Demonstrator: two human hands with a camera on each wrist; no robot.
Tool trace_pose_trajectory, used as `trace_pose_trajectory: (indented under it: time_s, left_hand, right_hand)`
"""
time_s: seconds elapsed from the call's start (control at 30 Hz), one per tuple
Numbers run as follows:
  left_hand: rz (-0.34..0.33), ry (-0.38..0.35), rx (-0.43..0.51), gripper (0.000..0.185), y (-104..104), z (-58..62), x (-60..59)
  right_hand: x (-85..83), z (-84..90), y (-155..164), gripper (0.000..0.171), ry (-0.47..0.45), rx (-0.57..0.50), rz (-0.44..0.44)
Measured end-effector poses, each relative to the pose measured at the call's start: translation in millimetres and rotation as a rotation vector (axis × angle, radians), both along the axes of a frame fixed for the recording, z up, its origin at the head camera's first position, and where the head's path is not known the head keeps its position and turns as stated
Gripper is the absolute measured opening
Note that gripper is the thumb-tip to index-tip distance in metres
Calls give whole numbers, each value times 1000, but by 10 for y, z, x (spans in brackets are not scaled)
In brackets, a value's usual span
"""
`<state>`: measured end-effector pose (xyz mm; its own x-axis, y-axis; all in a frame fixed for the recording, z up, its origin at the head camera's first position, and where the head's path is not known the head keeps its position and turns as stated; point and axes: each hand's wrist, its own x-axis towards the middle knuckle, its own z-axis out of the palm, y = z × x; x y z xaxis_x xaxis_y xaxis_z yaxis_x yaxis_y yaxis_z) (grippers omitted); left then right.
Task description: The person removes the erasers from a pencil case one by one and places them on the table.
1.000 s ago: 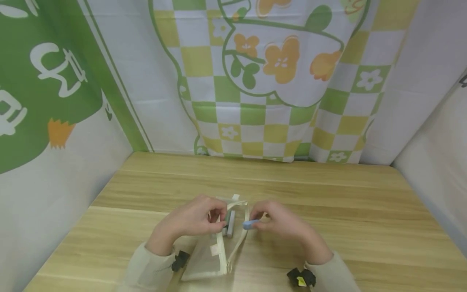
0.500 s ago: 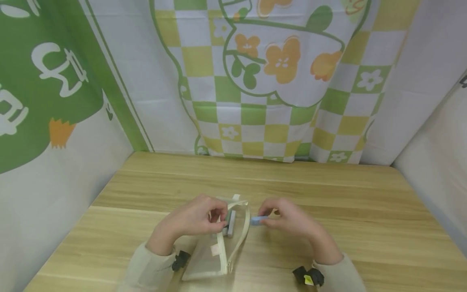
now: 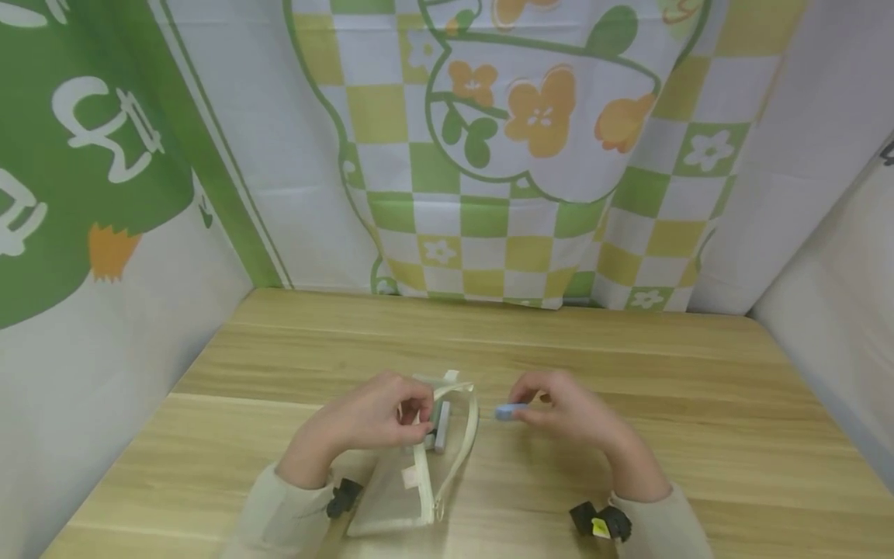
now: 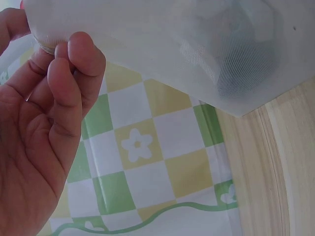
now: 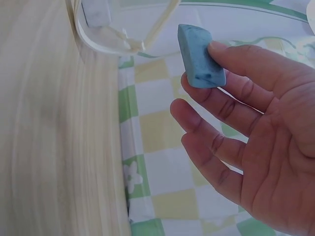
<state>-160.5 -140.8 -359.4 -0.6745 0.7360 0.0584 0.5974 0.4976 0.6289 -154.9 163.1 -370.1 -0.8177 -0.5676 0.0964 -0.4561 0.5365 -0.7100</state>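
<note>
Blue eraser (image 5: pixel 199 56) is pinched in my right hand (image 3: pixel 569 407), held just off the wooden table (image 3: pixel 698 435), a little right of the mesh pencil pouch (image 3: pixel 412 481). My left hand (image 3: pixel 370 419) grips the pouch's rim by the zipper, keeping its mouth open, with a grey stick-like thing (image 3: pixel 441 427) poking out. Best bet, I reckon: hold that opening wide and keep the eraser level.

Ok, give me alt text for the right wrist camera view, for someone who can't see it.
A right hand pinches a small blue block between thumb and fingertips, held in the air just apart from the open mouth of a clear mesh pouch. A light wooden table runs down the left, with a green and yellow checked cloth behind.
</note>
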Motion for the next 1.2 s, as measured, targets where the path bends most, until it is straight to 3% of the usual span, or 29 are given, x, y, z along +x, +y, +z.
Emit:
trace_pose_trajectory:
  time_s: [0.83,1.03,1.2]
  left_hand:
    - [9,30,2,13,-9,6,19]
    - [-3,31,9,13,-5,11,14]
    - [-5,31,10,13,-4,11,14]
  right_hand:
    - [-70,83,363,7,-42,-70,-95]
    - [-125,38,465,9,-86,-115,-92]
    - [-170,2,520,9,-94,-80,-126]
